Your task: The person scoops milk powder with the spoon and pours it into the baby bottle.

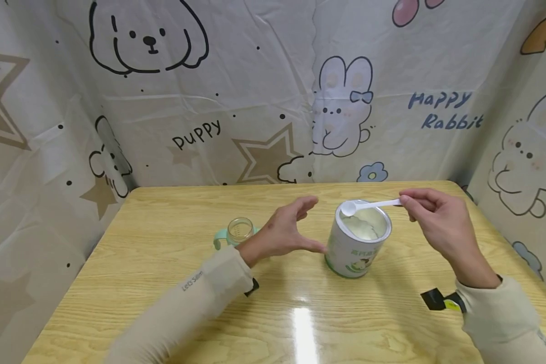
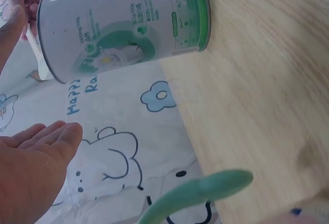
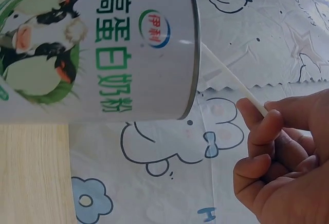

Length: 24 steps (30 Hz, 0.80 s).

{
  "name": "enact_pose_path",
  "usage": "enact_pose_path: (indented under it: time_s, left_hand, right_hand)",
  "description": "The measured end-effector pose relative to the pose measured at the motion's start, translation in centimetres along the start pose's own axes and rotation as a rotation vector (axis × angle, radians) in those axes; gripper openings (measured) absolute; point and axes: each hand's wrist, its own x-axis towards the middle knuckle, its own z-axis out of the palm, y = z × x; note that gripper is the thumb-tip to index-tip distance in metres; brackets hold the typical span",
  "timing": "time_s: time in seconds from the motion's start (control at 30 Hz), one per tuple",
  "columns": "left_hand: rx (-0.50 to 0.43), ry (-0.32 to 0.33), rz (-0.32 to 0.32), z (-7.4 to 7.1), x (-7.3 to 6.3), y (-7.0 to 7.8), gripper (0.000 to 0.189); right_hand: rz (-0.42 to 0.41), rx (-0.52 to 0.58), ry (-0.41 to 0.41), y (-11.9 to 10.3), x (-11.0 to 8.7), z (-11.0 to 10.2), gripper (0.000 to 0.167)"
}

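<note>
A milk powder can (image 1: 352, 255) stands lidless on the table, pale powder (image 1: 364, 228) showing inside. My right hand (image 1: 441, 225) pinches the handle end of a white measuring scoop (image 1: 375, 204), whose bowl is over the far left part of the can's mouth. Whether the bowl carries powder I cannot tell. To the can's left, my left hand (image 1: 288, 227) is spread with thumb and fingers apart, holding nothing; its thumb tip is close to the can's side. Behind the left wrist stands a baby bottle (image 1: 240, 229) without a cap, with green handles, its lower part hidden by the arm.
The wooden table (image 1: 164, 222) reaches back to a printed cloth (image 1: 255, 91) hanging behind and at both sides. In the left wrist view a green bottle handle (image 2: 205, 190) shows close to the camera. Light glares on the table's front middle.
</note>
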Motion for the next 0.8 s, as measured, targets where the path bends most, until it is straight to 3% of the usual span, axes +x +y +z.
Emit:
enact_pose_path:
  time_s: [0.43,0.8]
  left_hand:
    - [-0.029,0.016,0.02,2.3,0.9,-0.2,0.102]
    - [-0.044,0.015,0.042,4.0,1.9,-0.1,0.102]
  right_hand:
    - [-0.043,-0.085,-0.022,1.1,-0.3,0.2,0.035]
    - [-0.101,-0.175,-0.022,0.5,-0.5,1.1,0.025]
